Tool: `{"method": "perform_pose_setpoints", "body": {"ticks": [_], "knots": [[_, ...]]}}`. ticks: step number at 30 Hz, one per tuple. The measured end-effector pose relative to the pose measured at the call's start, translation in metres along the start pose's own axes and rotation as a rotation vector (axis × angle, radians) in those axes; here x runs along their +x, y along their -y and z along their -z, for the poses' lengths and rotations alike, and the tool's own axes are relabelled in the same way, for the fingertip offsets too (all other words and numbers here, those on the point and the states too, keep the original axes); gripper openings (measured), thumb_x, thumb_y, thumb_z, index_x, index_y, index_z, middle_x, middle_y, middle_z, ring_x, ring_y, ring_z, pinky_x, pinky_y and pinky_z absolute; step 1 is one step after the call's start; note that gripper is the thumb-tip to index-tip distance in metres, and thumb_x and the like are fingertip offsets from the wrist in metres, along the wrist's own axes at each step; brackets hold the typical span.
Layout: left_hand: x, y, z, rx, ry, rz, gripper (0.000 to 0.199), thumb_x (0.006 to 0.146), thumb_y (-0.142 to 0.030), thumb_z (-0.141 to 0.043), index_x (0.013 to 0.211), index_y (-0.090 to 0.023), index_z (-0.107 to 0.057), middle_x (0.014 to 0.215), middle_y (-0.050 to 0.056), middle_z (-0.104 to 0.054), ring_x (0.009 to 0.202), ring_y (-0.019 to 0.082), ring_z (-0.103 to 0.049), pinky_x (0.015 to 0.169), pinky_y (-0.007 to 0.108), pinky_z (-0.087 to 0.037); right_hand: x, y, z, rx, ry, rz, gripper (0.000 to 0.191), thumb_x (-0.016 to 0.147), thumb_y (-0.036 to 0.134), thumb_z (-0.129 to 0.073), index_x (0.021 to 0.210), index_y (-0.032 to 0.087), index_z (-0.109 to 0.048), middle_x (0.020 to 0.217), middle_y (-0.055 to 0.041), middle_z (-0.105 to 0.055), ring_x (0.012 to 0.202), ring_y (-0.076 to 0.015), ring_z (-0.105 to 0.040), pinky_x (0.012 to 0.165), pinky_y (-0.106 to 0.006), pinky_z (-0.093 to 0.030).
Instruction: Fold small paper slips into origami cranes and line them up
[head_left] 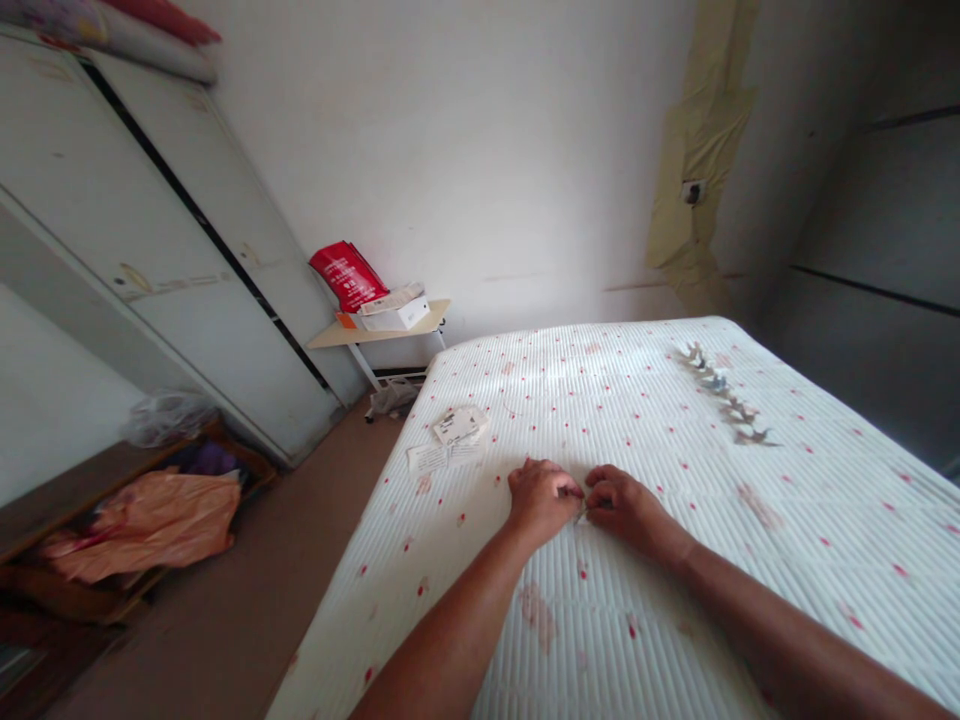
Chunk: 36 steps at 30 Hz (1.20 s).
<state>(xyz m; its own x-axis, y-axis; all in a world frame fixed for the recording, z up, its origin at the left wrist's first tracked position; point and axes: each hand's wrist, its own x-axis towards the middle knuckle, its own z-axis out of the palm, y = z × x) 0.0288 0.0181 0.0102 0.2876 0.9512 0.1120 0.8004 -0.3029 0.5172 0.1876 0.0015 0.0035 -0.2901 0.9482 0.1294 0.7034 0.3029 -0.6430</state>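
Both hands meet over the middle of a white ribbed bedspread (pixel 637 400) with red dots. My left hand (pixel 544 500) has its fingers pinched on one side of a small pale piece of paper (pixel 581 512). From the right, my right hand (pixel 626 508) pinches the same piece, which the fingers mostly hide. Left of the hands lie printed paper pieces (pixel 459 427), some overlapping. Several small folded paper figures (pixel 716 383) stand in a slanting row at the bed's far right.
Beyond the bed's far left corner, a small table (pixel 337 333) holds a red bag (pixel 349 277) and a white box (pixel 405 315). Pale cabinets (pixel 150 200) line the left wall. An orange plastic bag (pixel 161 520) lies on a low wooden shelf.
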Motion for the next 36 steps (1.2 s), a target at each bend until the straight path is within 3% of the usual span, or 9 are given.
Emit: {"method": "perform_pose_setpoints", "body": {"ticks": [6,16,27,36], "knots": [[-0.001,0.002,-0.005,-0.003,-0.024,-0.017,0.015,0.066,-0.022,-0.065,0.076,-0.032,-0.069,0.09,-0.004,-0.062,0.095,0.016,-0.052,0.098,0.038,-0.026,0.0,0.001,-0.001,-0.029,0.001,-0.013,0.016,0.067,0.008,-0.053,0.061,0.018,-0.064,0.093,-0.0047,-0.059,0.08,-0.0149,-0.057,0.072,-0.024,-0.043],[-0.004,0.001,-0.004,0.028,-0.025,-0.061,0.013,0.066,-0.021,-0.066,0.073,-0.033,-0.069,0.091,-0.003,-0.061,0.097,0.018,-0.05,0.098,0.043,-0.024,0.0,0.001,0.0,-0.046,0.009,-0.016,0.016,0.067,0.007,-0.054,0.061,0.017,-0.064,0.093,-0.0046,-0.059,0.081,-0.015,-0.057,0.072,-0.024,-0.043],[-0.008,0.006,-0.006,0.019,-0.066,-0.128,0.005,0.068,-0.027,-0.068,0.07,-0.031,-0.069,0.09,-0.004,-0.061,0.096,0.017,-0.049,0.097,0.042,-0.025,0.001,-0.002,-0.003,-0.061,0.004,-0.011,0.017,0.069,0.008,-0.053,0.064,0.017,-0.066,0.099,-0.0062,-0.06,0.085,-0.0166,-0.058,0.076,-0.026,-0.043],[-0.014,0.006,-0.005,-0.008,-0.089,-0.125,0.009,0.069,-0.025,-0.067,0.072,-0.032,-0.07,0.093,-0.003,-0.062,0.098,0.017,-0.05,0.097,0.042,-0.025,0.001,-0.001,-0.003,-0.109,0.01,-0.006,0.019,0.073,0.011,-0.052,0.065,0.018,-0.067,0.098,-0.0056,-0.061,0.084,-0.0162,-0.058,0.076,-0.026,-0.043]]}}
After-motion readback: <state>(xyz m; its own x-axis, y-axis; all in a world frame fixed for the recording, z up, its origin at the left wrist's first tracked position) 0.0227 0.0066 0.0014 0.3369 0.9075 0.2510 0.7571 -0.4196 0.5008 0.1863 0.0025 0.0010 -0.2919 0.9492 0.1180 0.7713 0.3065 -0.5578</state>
